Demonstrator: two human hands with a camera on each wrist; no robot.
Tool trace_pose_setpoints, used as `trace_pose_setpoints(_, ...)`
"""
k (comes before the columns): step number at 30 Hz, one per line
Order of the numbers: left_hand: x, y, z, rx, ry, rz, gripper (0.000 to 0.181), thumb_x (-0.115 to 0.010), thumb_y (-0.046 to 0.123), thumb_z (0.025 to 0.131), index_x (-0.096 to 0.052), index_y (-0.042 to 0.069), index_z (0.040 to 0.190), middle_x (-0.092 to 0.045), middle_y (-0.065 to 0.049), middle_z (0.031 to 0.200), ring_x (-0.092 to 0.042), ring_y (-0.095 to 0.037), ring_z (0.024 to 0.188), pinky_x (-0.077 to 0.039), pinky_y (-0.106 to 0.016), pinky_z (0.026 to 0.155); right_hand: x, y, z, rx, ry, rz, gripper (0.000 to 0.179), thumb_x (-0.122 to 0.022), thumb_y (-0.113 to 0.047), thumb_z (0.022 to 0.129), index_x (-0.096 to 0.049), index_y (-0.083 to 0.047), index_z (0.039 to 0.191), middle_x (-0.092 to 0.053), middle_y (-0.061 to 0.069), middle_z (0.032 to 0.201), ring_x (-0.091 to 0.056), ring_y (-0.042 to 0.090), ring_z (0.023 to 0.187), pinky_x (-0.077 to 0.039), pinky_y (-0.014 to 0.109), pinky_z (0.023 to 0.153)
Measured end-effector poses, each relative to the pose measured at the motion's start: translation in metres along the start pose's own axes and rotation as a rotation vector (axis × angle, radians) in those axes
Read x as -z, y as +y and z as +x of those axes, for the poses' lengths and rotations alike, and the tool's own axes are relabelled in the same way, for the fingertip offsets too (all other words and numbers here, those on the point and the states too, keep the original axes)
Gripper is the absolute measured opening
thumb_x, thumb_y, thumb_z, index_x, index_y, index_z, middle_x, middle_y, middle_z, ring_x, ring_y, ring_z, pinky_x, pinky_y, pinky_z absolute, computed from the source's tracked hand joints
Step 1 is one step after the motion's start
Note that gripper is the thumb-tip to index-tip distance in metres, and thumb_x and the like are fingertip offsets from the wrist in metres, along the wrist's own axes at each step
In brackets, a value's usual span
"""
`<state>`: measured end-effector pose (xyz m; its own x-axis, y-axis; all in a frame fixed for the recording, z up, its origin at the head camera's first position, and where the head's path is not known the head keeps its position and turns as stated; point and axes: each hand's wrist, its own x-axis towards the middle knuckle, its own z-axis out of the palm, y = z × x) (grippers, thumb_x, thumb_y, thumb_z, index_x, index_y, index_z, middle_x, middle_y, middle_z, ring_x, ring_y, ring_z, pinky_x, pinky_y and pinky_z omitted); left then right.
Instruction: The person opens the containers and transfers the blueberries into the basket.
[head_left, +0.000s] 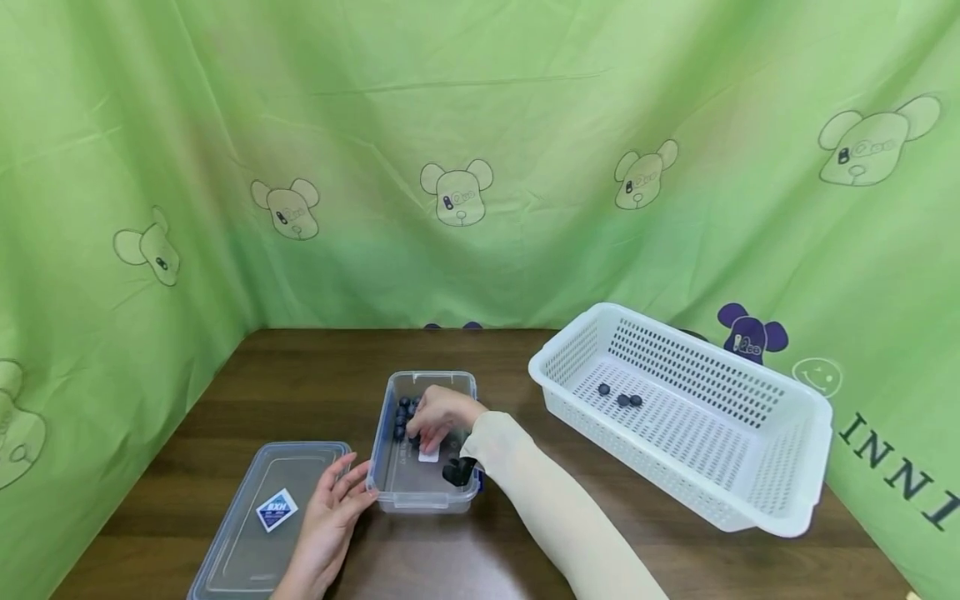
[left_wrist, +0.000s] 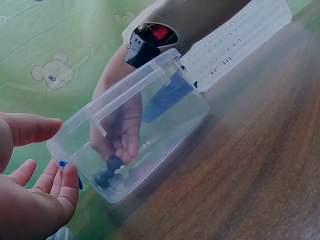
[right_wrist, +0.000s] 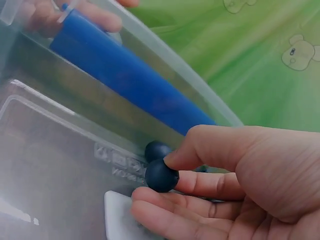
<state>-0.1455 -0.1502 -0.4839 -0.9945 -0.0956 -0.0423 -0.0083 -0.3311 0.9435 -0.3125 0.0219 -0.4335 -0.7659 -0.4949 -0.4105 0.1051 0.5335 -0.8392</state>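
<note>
A clear plastic container with blue side latches holds several blueberries gathered along its left side. My right hand reaches down inside it. In the right wrist view, thumb and fingers pinch one blueberry, with another lying right behind it. Beneath those fingers, a small white square lies on the container floor. My left hand is at the container's near left corner; in the left wrist view its thumb lies at the rim and its relaxed fingers rest by the latch outside.
On the left of the wooden table lies a clear lid with a blue-edged trim and a blue-and-white sticker. A white perforated basket stands to the right, with 3 blueberries on its floor. Green printed cloth hangs behind.
</note>
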Motion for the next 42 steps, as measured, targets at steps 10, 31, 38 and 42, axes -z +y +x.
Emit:
trace_pose_setpoints(10, 0.003, 0.0, -0.002, -0.009, 0.0, 0.008, 0.061, -0.06, -0.012, 0.087, -0.033, -0.001, 0.141, -0.06, 0.001, 0.117, -0.059, -0.011, 0.104, -0.051, -0.023, 0.087, 0.012, -0.01, -0.004, 0.052, -0.069, 0.094, 0.013, -0.061, 0.004, 0.086, -0.069, 0.011, 0.093, -0.063, 0.014, 0.07, -0.067, 0.019, 0.058, -0.06, 0.032, 0.062)
trace_pose_setpoints(31, -0.002, 0.004, 0.002, 0.004, 0.019, 0.014, 0.065, -0.06, -0.013, 0.086, -0.03, -0.004, 0.143, -0.059, -0.004, 0.12, -0.059, -0.013, 0.104, -0.052, -0.023, 0.087, 0.079, -0.016, -0.028, 0.172, -0.014, 0.263, 0.026, -0.054, 0.004, 0.093, -0.059, 0.02, 0.112, -0.068, 0.029, 0.091, -0.069, 0.02, 0.066, -0.06, 0.035, 0.071)
trace_pose_setpoints(38, -0.001, 0.002, -0.001, 0.003, 0.002, 0.003, 0.062, -0.059, -0.013, 0.088, -0.032, -0.001, 0.142, -0.06, -0.002, 0.119, -0.059, -0.011, 0.103, -0.052, -0.023, 0.086, 0.111, -0.006, -0.045, 0.172, 0.044, 0.312, 0.031, -0.05, 0.001, 0.097, -0.054, 0.022, 0.12, -0.067, 0.018, 0.084, -0.069, 0.021, 0.07, -0.058, 0.04, 0.081)
trace_pose_setpoints(42, -0.001, 0.002, 0.0, 0.002, 0.007, 0.004, 0.062, -0.059, -0.013, 0.088, -0.032, -0.002, 0.143, -0.06, -0.002, 0.119, -0.06, -0.011, 0.103, -0.052, -0.023, 0.086, 0.131, 0.001, -0.056, 0.174, 0.084, 0.322, 0.034, -0.05, -0.001, 0.098, -0.052, 0.023, 0.122, -0.065, 0.018, 0.086, -0.069, 0.022, 0.073, -0.058, 0.039, 0.082)
